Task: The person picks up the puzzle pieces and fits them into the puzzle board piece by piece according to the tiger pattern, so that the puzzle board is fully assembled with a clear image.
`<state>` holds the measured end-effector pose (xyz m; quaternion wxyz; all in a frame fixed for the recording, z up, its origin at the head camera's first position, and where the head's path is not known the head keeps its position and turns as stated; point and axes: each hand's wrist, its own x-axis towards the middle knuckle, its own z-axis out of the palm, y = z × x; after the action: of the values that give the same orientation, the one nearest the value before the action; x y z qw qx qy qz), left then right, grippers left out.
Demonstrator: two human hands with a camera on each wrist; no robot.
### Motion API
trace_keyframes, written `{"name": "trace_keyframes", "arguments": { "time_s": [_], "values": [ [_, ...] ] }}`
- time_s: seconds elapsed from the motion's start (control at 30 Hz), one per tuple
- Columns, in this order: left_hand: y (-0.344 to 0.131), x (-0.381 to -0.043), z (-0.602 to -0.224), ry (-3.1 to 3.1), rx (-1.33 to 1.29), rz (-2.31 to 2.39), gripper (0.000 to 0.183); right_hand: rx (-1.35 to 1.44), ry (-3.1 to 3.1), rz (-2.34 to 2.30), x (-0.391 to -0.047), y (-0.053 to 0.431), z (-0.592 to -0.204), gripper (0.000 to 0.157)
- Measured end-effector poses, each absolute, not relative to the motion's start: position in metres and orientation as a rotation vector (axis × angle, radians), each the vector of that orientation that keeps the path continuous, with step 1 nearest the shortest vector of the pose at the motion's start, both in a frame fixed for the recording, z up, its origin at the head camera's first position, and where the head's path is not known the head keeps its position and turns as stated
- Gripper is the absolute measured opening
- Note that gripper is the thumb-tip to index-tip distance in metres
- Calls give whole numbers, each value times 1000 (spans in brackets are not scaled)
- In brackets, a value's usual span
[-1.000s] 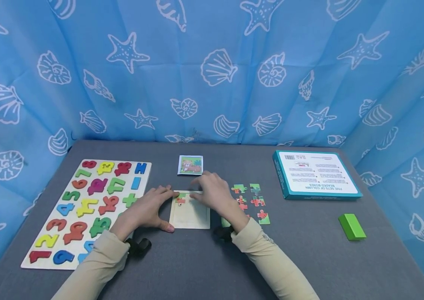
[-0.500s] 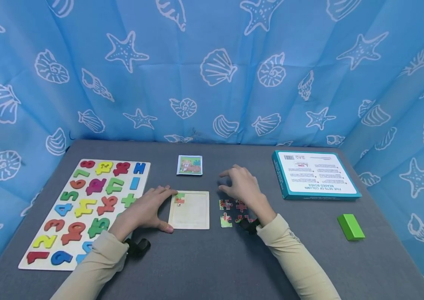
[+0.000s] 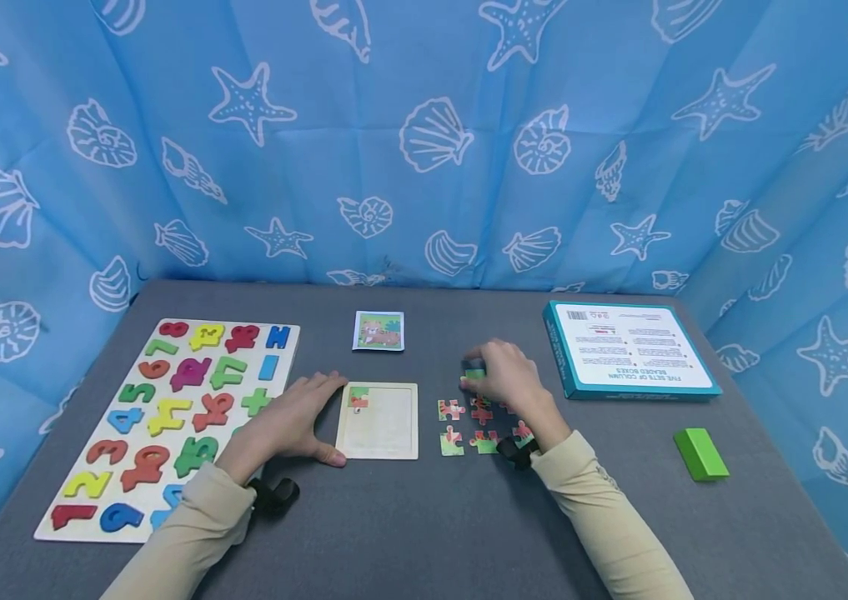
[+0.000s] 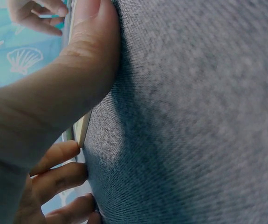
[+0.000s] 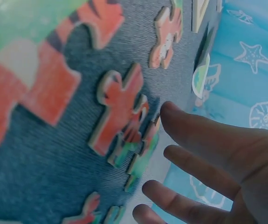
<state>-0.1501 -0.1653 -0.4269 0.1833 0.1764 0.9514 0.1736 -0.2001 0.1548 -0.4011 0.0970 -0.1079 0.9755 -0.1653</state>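
A shallow wooden puzzle tray point(image 3: 386, 429) lies at mid-table with a red and green puzzle piece point(image 3: 358, 397) in its upper left corner. Along the tray's left edge rests my left hand point(image 3: 290, 423), thumb near the lower corner and fingertips by the upper one; the left wrist view shows a fingertip touching the edge. Over the loose jigsaw pieces point(image 3: 450, 409) to the right hovers my right hand point(image 3: 509, 379), with a green piece point(image 3: 474, 372) showing between thumb and fingers. In the right wrist view the thumb and fingers are apart, near orange tiger-striped pieces point(image 5: 117, 112); no grip shows.
A picture card point(image 3: 381, 331) lies beyond the tray. At left is a number board point(image 3: 63, 536) with colourful digits. A teal and white box point(image 3: 629, 350) lies at back right, and a green block point(image 3: 701, 454) stands nearer the right edge. A blue curtain hangs behind.
My right hand has left the tray and moved right over the loose pieces, then slightly down towards them. A piece in the tray's corner is uncovered. My left hand has stayed at the tray.
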Motion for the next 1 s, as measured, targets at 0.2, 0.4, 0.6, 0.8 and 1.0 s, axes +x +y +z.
{"name": "trace_keyframes", "arguments": {
  "time_s": [0.2, 0.4, 0.6, 0.8, 1.0],
  "values": [
    [-166, -150, -427, 2694, 514, 503, 114, -313, 2868, -476, -202, 155, -404, 38],
    [-166, -150, -428, 2697, 513, 502, 114, -313, 2857, -485, -201, 155, -404, 34],
    [-165, -149, -428, 2698, 511, 500, 114, -340, 2845, -503, -201, 157, -405, 35],
    [-166, -149, -428, 2703, 514, 491, 114, -363, 2853, -510, -201, 157, -405, 32],
    [-166, -150, -429, 2701, 510, 489, 114, -368, 2878, -530, -200, 154, -406, 28]
  ]
}}
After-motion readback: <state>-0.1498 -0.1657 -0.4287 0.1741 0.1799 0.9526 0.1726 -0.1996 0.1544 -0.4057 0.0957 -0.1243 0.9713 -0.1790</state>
